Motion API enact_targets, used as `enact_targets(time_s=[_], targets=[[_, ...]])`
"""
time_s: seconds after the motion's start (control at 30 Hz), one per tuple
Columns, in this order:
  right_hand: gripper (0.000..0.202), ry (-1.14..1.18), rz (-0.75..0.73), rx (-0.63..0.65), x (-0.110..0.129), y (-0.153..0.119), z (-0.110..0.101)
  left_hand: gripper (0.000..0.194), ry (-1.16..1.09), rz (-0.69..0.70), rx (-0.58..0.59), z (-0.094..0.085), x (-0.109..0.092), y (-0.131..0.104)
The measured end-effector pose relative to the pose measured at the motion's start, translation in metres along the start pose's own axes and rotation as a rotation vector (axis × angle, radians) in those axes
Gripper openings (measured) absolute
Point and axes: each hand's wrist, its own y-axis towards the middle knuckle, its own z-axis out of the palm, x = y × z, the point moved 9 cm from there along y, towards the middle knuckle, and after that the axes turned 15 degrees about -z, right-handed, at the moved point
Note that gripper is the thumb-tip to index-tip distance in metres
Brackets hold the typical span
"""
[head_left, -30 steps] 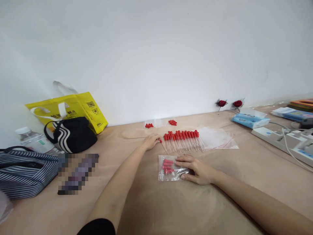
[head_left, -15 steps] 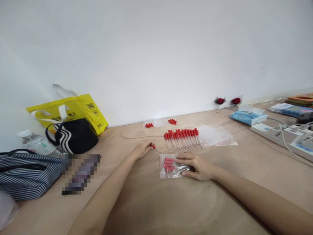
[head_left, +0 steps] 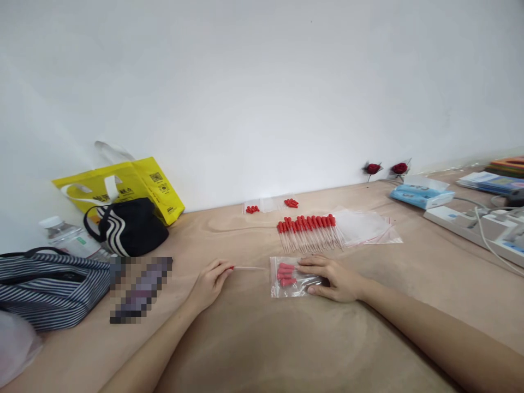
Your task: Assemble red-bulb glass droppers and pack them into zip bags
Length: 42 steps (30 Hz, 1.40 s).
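My left hand (head_left: 210, 281) is closed on the red rubber bulb of a dropper (head_left: 249, 268), whose thin clear tube points right toward the bag. The bulb is mostly hidden by my fingers. My right hand (head_left: 331, 278) lies flat with fingers stretched over the right part of a clear zip bag (head_left: 275, 292). Several droppers with red bulbs (head_left: 286, 274) are inside that bag; my hand covers their tube ends. Behind it, a row of droppers (head_left: 307, 226) lies side by side, bulbs away from me.
Flat clear bags (head_left: 364, 226) lie right of the row. Small red bulbs (head_left: 291, 203) rest on a bag by the wall. On the left are a yellow bag (head_left: 164, 191), a black pouch (head_left: 137, 232) and a striped bag (head_left: 53, 300). Tissues (head_left: 421, 195) and a power strip (head_left: 446, 218) stand right.
My left hand has moved left and toward me with the dropper, pulling its tube away from the zip bag's edge. My right hand stays on the bag. The view has shifted slightly.
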Motion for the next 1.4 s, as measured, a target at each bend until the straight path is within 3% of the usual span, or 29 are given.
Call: enact_targets(time_s=[0.17, 0.6, 0.77, 0.93, 1.23, 1.4], targets=[[0.053, 0.002, 0.015, -0.01, 0.0, 0.0, -0.002, 0.022, 0.025, -0.005, 0.007, 0.004, -0.002, -0.01], [0.049, -0.01, -0.054, -0.004, 0.008, 0.005, -0.002, 0.022, 0.054, 0.114, -0.009, 0.03, -0.043, 0.008], [0.049, 0.01, -0.122, 0.009, 0.015, 0.009, -0.001, 0.018, -0.088, -0.009, 0.088, 0.047, -0.045, 0.012], [0.05, -0.073, -0.104, -0.005, 0.013, 0.008, -0.005, 0.017, -0.231, -0.156, 0.065, 0.052, -0.04, 0.015], [0.044, -0.197, -0.097, 0.0, 0.016, 0.003, -0.008, 0.016, -0.353, -0.261, 0.142, 0.049, -0.026, 0.012], [0.044, -0.213, -0.106, 0.015, 0.018, 0.006, -0.007, 0.015, -0.457, -0.246, 0.186, 0.061, -0.034, 0.014]])
